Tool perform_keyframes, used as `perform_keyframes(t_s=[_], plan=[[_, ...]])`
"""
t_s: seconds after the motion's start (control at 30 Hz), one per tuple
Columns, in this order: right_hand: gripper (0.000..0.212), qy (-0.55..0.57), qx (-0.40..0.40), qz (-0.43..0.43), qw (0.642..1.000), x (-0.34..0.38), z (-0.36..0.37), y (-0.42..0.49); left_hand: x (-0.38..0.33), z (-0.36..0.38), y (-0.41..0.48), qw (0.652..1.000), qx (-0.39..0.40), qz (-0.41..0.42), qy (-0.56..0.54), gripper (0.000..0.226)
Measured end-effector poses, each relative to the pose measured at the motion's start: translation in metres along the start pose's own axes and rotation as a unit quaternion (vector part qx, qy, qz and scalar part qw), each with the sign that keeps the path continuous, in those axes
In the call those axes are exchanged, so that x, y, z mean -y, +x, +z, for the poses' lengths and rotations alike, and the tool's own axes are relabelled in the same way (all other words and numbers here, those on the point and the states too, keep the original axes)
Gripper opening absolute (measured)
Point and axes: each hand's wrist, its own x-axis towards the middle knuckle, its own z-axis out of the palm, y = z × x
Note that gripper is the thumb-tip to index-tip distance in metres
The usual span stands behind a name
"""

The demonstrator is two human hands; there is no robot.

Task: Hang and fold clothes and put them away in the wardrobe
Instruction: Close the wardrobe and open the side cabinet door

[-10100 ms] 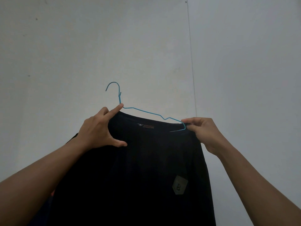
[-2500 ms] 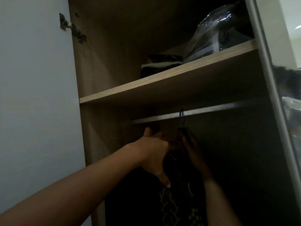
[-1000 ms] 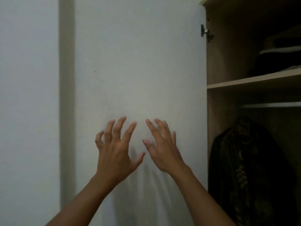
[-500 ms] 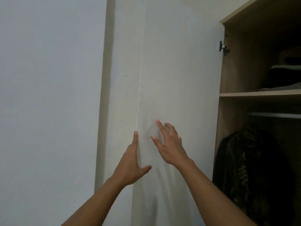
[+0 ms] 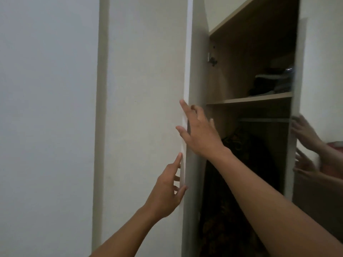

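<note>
My left hand (image 5: 167,190) touches the door (image 5: 198,80) low on its edge, fingers straight. My right hand (image 5: 202,134) is higher on the door, fingers spread. Both hold nothing. The dark clothes (image 5: 241,173) hang right of the door, under the shelf (image 5: 250,100).

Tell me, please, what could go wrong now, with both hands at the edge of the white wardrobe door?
1. The left hand and the right hand both touch the free edge of the door; if it swings shut, fingers might be pinched against the wardrobe.
2. The dark garment hangs close to the opening, so the door could perhaps catch its fabric.
</note>
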Motion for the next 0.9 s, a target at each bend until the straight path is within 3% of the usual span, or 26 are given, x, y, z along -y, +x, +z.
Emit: perform_keyframes(t_s=[0.2, 0.43, 0.63, 0.83, 0.9], plan=[[0.082, -0.227, -0.001, -0.004, 0.974, -0.075, -0.079, -0.034, -0.081, 0.068, -0.001, 0.995, 0.053, -0.017, -0.084, 0.091], [0.088, -0.346, -0.003, 0.014, 0.938, -0.151, -0.126, -0.061, -0.136, 0.130, 0.023, 0.983, 0.167, -0.051, -0.059, 0.097], [0.078, -0.451, 0.007, -0.014, 0.893, -0.188, -0.144, -0.073, -0.157, 0.167, 0.038, 0.971, 0.217, -0.067, -0.068, 0.104], [0.063, -0.510, -0.012, -0.063, 0.858, -0.215, -0.139, -0.070, -0.161, 0.192, 0.050, 0.969, 0.225, -0.052, -0.088, 0.105], [0.058, -0.453, -0.037, -0.023, 0.890, -0.218, -0.132, -0.064, -0.158, 0.198, 0.054, 0.969, 0.219, -0.046, -0.104, 0.102]])
